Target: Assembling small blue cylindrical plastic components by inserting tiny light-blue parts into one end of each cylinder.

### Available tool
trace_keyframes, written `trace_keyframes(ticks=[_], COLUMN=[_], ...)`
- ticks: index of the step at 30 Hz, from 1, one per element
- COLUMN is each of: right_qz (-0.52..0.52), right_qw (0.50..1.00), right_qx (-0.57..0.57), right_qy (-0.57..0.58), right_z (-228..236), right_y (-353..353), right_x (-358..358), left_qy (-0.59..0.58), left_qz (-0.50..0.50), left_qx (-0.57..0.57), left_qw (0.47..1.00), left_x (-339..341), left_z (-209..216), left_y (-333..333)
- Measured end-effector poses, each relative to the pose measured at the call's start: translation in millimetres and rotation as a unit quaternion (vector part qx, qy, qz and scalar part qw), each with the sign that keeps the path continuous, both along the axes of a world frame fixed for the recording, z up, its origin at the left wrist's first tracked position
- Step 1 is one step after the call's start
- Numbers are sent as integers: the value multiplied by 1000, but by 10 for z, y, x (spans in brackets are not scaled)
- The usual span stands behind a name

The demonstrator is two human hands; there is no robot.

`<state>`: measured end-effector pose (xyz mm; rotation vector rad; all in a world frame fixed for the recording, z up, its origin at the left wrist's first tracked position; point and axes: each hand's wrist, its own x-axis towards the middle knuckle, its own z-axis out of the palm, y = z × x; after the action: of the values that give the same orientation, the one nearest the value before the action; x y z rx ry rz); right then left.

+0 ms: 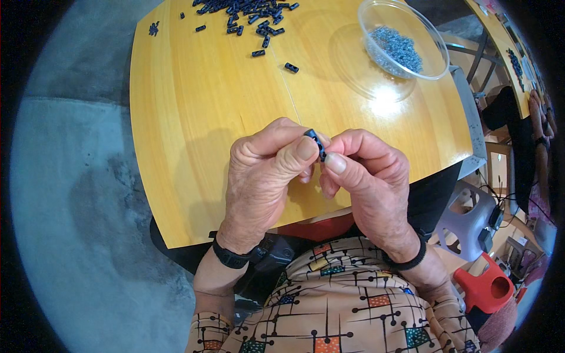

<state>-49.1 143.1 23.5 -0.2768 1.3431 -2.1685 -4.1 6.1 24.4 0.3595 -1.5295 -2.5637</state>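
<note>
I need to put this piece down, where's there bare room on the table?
Bare wood runs down the table's left side, and across the middle between the hands and the pile of black pieces. It is crowded at the far edge by that pile, with strays below it, and far right by the clear bowl.

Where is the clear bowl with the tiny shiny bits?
In the head view, the clear bowl sits at the table's far right, right of the scattered black pieces.

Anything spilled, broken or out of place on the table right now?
Nothing damaged. A few small black parts lie strayed from the main pile, toward the clear bowl. Both hands, left hand and right hand, pinch one black piece.
</note>
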Motion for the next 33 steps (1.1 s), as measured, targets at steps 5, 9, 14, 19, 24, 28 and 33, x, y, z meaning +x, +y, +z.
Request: trace_keyframes(ticks=[5,9,14,19,24,28,33], right_qz=[-3,-11,-26,31,49,35,29], right_qw=[1000,999,982,933,891,863,877], right_qx=[10,29,64,67,96,87,58], right_qy=[7,41,176,354,441,496,476], right_z=[-2,48,-31,-48,-53,-81,-113], right_y=[5,-6,26,-16,-8,-25,-23], right_x=[7,-3,-89,-251,-317,-363,-356], left_qy=[-1,5,12,3,-2,-8,-16], left_qz=[-6,-13,-39,-60,-77,-92,-105], left_qx=[1,28,65,87,107,126,136], left_qw=[1000,1000,997,994,991,988,985], left_x=[1,-1,-3,23,31,32,42], left_z=[-2,2,-24,-32,-44,-36,-34], left_y=[6,10,6,17,11,28,44])
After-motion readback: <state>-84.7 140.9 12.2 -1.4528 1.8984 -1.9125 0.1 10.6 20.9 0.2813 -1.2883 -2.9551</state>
